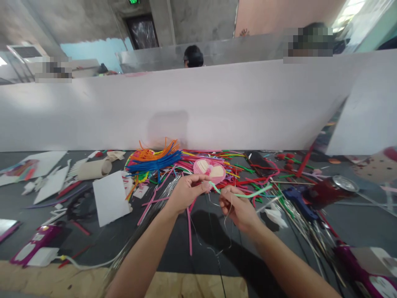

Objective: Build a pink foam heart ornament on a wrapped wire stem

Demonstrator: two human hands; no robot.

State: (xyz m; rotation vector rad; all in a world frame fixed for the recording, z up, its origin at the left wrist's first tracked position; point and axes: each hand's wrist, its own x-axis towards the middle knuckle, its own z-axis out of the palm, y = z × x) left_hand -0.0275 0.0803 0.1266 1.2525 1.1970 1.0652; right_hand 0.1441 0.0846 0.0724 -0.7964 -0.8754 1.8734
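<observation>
My left hand (pixel 186 191) is closed in a pinch on a pink heart-shaped craft piece (pixel 209 170) held just above the dark table. My right hand (pixel 238 206) is closed on a light green pipe cleaner (pixel 248 193) that runs from the heart out to the right. A thin wire hangs from my right hand. A pink pipe cleaner (pixel 189 229) dangles below my left hand. Behind both hands lies a heap of coloured pipe cleaners (pixel 161 161), orange, blue, red and green.
A white partition (pixel 198 107) runs across the back of the table, with people's heads beyond it. White paper sheets (pixel 110 198) and a cardboard roll (pixel 94 168) lie left. A blue glue gun (pixel 296 198), a red can (pixel 330 190) and thin sticks lie right. A purple-and-white device (pixel 34 248) sits near left.
</observation>
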